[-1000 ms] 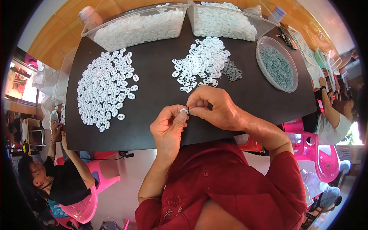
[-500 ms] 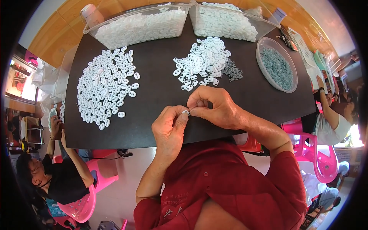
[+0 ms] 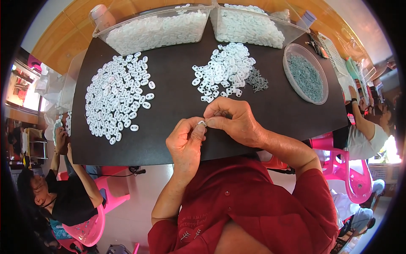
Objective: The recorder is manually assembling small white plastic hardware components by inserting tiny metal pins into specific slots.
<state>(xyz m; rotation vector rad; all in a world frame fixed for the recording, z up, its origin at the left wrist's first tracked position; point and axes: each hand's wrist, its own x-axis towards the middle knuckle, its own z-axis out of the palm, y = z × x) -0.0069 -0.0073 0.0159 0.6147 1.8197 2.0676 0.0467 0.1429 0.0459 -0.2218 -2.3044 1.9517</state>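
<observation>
A black table [image 3: 177,89] fills the middle of the frame, its near edge toward the lower centre. Along its far edge, at the top, stand two clear rectangular bins: the left bin [image 3: 154,29] and the right bin [image 3: 253,27], both heaped with small white plastic pieces. A wide spread of white pieces [image 3: 116,99] lies at the upper left of the table, and a smaller white pile [image 3: 222,72] sits at upper centre, with a little grey heap of metal bits [image 3: 256,80] just beside it. A round clear dish [image 3: 305,78] of the same grey bits stands at the upper right.

Just below centre, over the table's near edge, the left hand [image 3: 186,142] and right hand [image 3: 232,122] meet. A single small white piece [image 3: 202,123] is pinched between their fingertips. The left hand rises from below with fingers curled, thumb up against the piece; the right hand reaches in from the right, knuckles up, fingers bent closed around it.
</observation>
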